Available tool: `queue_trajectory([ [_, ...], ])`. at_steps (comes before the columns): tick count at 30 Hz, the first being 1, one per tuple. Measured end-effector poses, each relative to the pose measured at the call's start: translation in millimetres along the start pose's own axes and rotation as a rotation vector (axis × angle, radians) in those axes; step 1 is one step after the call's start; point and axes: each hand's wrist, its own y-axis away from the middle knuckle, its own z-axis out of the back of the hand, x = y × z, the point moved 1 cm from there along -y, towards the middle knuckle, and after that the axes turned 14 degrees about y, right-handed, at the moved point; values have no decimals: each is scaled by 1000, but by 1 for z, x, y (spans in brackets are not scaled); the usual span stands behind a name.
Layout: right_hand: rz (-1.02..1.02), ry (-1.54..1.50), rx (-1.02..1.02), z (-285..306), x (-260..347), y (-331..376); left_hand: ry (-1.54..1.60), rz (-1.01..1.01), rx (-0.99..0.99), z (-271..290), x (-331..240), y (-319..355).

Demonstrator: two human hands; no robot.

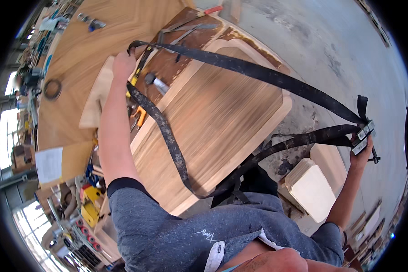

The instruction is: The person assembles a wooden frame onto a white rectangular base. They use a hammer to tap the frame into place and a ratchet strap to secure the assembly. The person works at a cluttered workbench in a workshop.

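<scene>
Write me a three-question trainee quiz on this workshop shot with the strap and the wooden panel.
1. True or false: the left hand grips the black strap at the far side of the wooden panel.
2. What does the right hand hold? A) a hammer B) the strap's metal buckle C) a saw
3. Fill in: the strap runs across the top of the panel and loops back along its near edge, so it goes ____ the panel.

Key:
1. true
2. B
3. around
</scene>
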Motion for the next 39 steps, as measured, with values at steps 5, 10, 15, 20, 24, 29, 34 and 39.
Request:
queue_trajectory([
  [5,-75,46,-189,28,-37,4,124,18,32,-109,-105,-67],
  [10,-178,17,-315,61,-65,15,115,-4,188,-175,-180,-87],
  [15,-229,-27,-398,100,-98,23,83,-54,290,-226,-216,-93],
  [20,-326,-64,-499,133,-129,51,-65,-235,381,-255,-231,-83],
  [24,-495,102,-483,142,-158,91,-42,-140,551,-257,-217,-92],
  [29,-669,226,-457,113,-193,125,-108,-155,661,-266,-216,-104],
  [34,-697,418,-314,97,-213,142,-155,-155,653,-275,-199,-110],
  [39,-603,174,-333,85,-202,139,-22,-246,515,-277,-203,-101],
])
